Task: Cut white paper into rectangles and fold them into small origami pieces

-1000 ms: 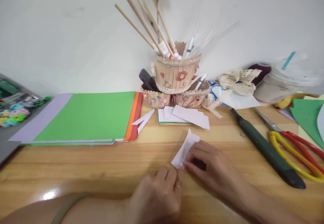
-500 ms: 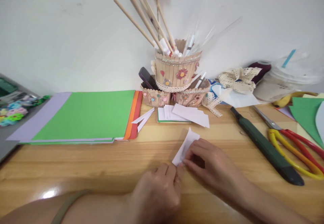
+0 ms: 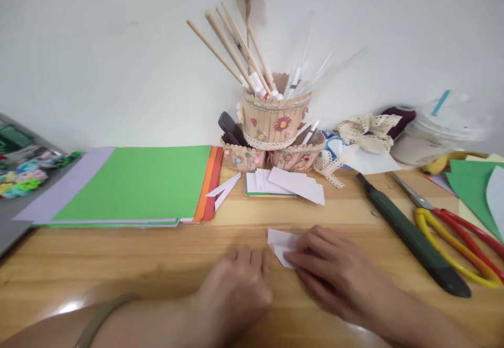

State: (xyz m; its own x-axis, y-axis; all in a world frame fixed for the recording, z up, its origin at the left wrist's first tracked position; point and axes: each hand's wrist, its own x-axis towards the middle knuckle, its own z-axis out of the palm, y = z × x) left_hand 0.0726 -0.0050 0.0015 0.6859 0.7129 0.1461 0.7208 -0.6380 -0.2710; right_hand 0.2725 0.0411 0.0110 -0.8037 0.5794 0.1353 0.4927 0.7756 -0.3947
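A small folded piece of white paper (image 3: 282, 240) is at the centre front of the wooden table. My right hand (image 3: 334, 264) grips its right part between thumb and fingers. Just left of the paper is my left hand (image 3: 240, 285), its fingers curled in, knuckles up; the thumb side is close to the paper's left edge, and whatever the fingers hold is hidden. Behind the paper lies a pile of white paper pieces (image 3: 297, 182) on small coloured sheets, with narrow white strips (image 3: 225, 190) to its left.
Coloured sheets (image 3: 142, 182) lie at the left. Decorated stick baskets (image 3: 275, 119) with wooden rods stand at the back. A green-handled tool (image 3: 413, 232) and scissors (image 3: 452, 227) are at the right, below lace ribbon (image 3: 368, 130) and a lidded plastic cup (image 3: 429, 133).
The white paper has turned from a steep slant to nearly crosswise and shows a fold. My right hand has turned with it, and my left hand has drawn slightly left. The view has shifted slightly.
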